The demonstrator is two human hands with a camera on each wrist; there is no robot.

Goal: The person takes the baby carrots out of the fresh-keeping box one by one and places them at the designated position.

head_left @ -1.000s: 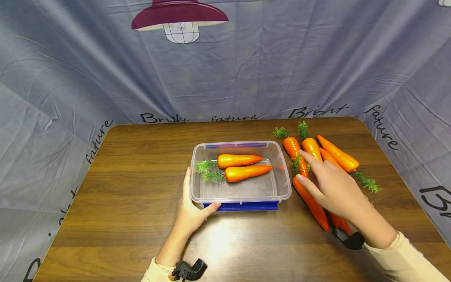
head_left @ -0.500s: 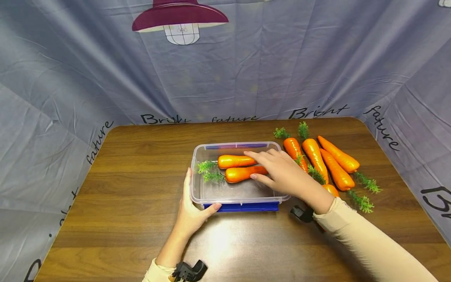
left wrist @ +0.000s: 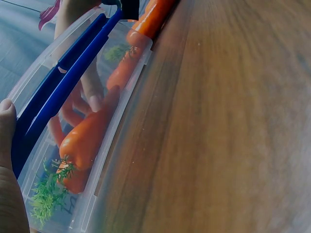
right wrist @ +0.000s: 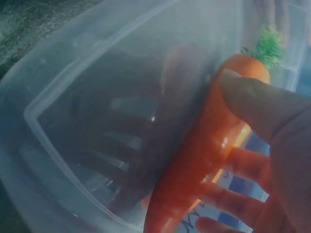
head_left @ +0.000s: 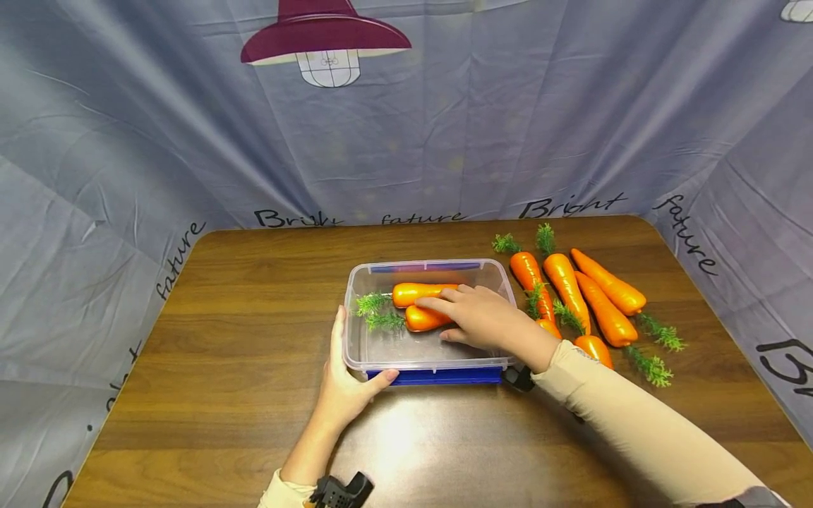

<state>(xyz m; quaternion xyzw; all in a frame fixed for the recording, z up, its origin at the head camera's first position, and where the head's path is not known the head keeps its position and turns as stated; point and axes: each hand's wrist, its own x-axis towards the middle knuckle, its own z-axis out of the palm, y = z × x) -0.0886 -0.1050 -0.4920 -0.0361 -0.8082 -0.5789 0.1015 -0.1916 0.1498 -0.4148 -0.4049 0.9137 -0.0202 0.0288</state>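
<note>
A clear plastic food container [head_left: 387, 347] with a blue clasp [head_left: 438, 376] along its front stands mid-table. Two orange carrots with green tops lie inside, a rear carrot [head_left: 416, 293] and a front carrot [head_left: 422, 319]. My left hand [head_left: 346, 391] holds the container's left front corner, its thumb at the clasp. Inside the container is my right hand [head_left: 489, 321]. In the right wrist view its thumb [right wrist: 252, 102] lies on one side of the front carrot [right wrist: 194, 145] and its fingers on the other, gripping it. The carrot's tip is hidden in the head view.
Several more carrots [head_left: 603, 310] lie on the wooden table [head_left: 241, 367] right of the container, their tops pointing different ways. My right forearm crosses in front of some. Behind and beside the table hangs a grey printed curtain [head_left: 508, 127].
My right hand has moved left from the loose carrots into the container and now grips the front carrot there. My left hand has stayed at the container's corner.
</note>
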